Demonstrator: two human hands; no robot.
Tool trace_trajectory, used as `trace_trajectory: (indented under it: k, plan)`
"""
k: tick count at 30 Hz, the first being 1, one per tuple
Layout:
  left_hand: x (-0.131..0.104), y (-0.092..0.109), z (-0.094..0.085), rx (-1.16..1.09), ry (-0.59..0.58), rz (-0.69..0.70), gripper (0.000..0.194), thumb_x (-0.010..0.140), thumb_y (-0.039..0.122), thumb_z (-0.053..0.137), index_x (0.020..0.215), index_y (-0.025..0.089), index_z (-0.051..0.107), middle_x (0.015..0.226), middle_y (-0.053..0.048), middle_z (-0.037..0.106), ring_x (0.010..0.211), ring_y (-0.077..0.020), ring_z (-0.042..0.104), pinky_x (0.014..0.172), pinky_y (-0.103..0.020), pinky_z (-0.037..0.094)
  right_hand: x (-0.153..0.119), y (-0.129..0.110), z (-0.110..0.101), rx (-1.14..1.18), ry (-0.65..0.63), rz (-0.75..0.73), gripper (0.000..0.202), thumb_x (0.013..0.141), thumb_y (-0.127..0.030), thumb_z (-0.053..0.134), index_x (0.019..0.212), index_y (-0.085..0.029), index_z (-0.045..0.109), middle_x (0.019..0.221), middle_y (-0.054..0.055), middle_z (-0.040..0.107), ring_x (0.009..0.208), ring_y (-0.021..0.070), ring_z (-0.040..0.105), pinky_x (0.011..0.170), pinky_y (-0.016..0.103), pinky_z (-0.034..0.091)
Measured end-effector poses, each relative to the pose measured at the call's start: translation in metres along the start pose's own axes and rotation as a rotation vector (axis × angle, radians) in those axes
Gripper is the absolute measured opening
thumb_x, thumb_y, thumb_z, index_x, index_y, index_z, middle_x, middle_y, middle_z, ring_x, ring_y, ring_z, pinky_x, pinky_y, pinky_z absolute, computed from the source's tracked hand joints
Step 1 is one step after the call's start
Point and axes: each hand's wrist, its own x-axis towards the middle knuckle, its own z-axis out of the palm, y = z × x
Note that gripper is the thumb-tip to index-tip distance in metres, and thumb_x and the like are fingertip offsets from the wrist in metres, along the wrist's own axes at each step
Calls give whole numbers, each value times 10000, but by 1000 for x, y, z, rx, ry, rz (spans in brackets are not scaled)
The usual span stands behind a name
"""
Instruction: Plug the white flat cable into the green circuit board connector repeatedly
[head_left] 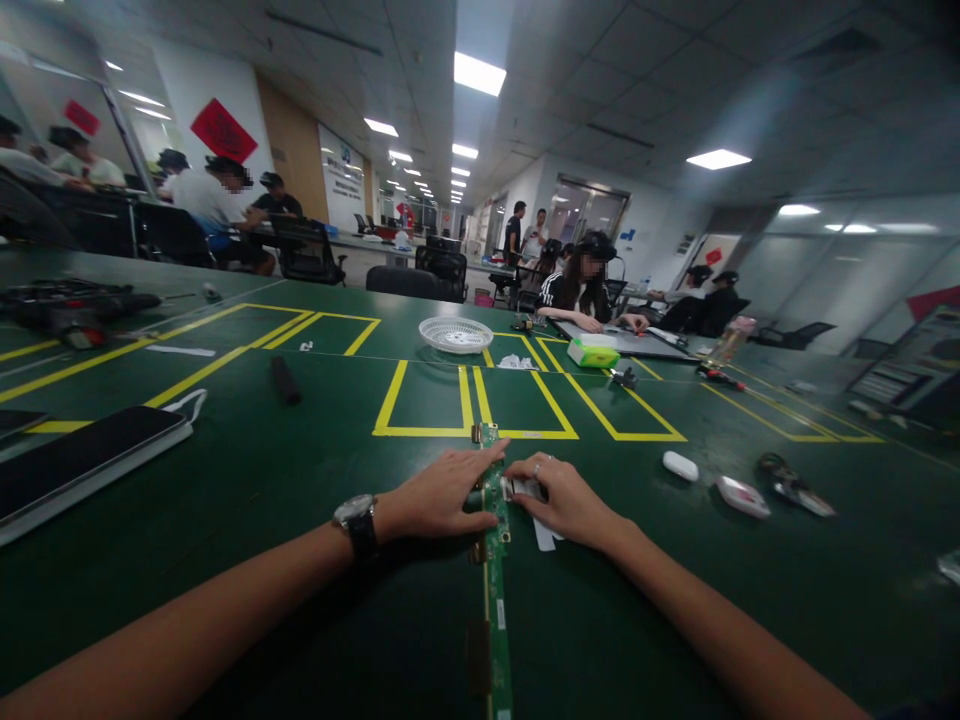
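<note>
A long, narrow green circuit board lies lengthwise on the table in front of me. Across its upper part my left hand rests flat, fingers stretched out and thumb apart, touching the board. From the right side, my right hand pinches the end of a white flat cable against a small connector at the board's edge. The cable's loose part hangs out below the right fingers onto the tabletop. Brown-gold tabs stick out along the board's left edge, partly hidden by my left hand.
Yellow tape rectangles mark the green table. A white basket stands ahead, near a green box. A phone-like black slab lies left; a white case and a pink-white case lie right. A person sits across the table.
</note>
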Motion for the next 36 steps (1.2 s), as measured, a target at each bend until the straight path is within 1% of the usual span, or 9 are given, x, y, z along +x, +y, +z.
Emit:
trace_trajectory:
  k: [5, 11, 16, 19, 23, 27, 30, 33, 36]
  plan:
    - [0, 0, 2, 0, 20, 5, 909, 873, 544, 616, 1569, 223, 128, 1591, -125, 255, 1390, -318, 377, 1127, -491, 311, 0, -2, 4, 3, 50, 46, 284, 845, -165, 663, 1125, -213, 649, 1020, 63, 678, 958, 216, 604, 859, 358, 468]
    - [0, 2, 1, 11, 21, -3, 902, 872, 537, 618, 1569, 243, 128, 1598, -104, 243, 1387, -308, 381, 1126, -475, 317, 0, -5, 5, 29, 48, 47, 303, 843, -153, 662, 1139, -217, 643, 1073, 60, 693, 1005, 222, 608, 885, 367, 471]
    - [0, 3, 0, 16, 14, -14, 905, 875, 532, 619, 1568, 214, 131, 1592, -114, 257, 1389, -306, 376, 1129, -467, 313, 0, -3, 6, 22, 63, 42, 301, 841, -141, 665, 1132, -216, 640, 1075, 53, 697, 1020, 218, 606, 909, 370, 467]
    - [1, 4, -2, -28, 11, -35, 923, 871, 539, 625, 1569, 233, 105, 1589, -120, 265, 1387, -321, 376, 1123, -495, 311, 0, -2, -1, 15, 20, -49, 273, 878, -170, 637, 1148, -210, 636, 1102, 68, 679, 1044, 222, 596, 931, 385, 462]
    - [2, 2, -4, -206, 40, -108, 924, 902, 521, 600, 1567, 277, 7, 1548, -114, 356, 1346, -313, 436, 1108, -515, 328, 0, -8, -11, 5, -8, -223, 263, 937, -162, 533, 1174, -220, 628, 1206, 90, 632, 1140, 222, 558, 977, 410, 440]
    - [5, -6, 0, -448, 133, -143, 825, 940, 477, 558, 1559, 287, 47, 1549, -107, 348, 1384, -279, 391, 1121, -468, 337, 3, -13, -11, 19, -40, -301, 348, 938, -117, 483, 1257, -223, 575, 1308, 77, 592, 1234, 205, 507, 1041, 412, 393]
    - [8, -13, 4, -579, 273, -194, 727, 947, 423, 531, 1537, 255, 140, 1511, -127, 380, 1351, -273, 417, 1087, -456, 374, 5, -7, -5, -10, -100, -296, 346, 931, -124, 498, 1255, -216, 577, 1311, 62, 599, 1224, 193, 518, 1044, 387, 391]
    - [11, -18, 7, -604, 414, -270, 654, 930, 386, 522, 1492, 207, 239, 1445, -150, 439, 1270, -279, 473, 1034, -460, 405, 6, 14, -1, -92, -26, -186, 308, 936, -131, 485, 1211, -206, 602, 1289, 66, 617, 1205, 200, 534, 1027, 384, 402]
    - [13, -20, 8, -561, 493, -325, 605, 910, 362, 526, 1445, 179, 309, 1397, -158, 474, 1224, -281, 489, 993, -451, 422, 5, 42, -1, -217, 98, 21, 249, 953, -177, 475, 1146, -185, 631, 1227, 88, 646, 1165, 222, 558, 1015, 394, 406]
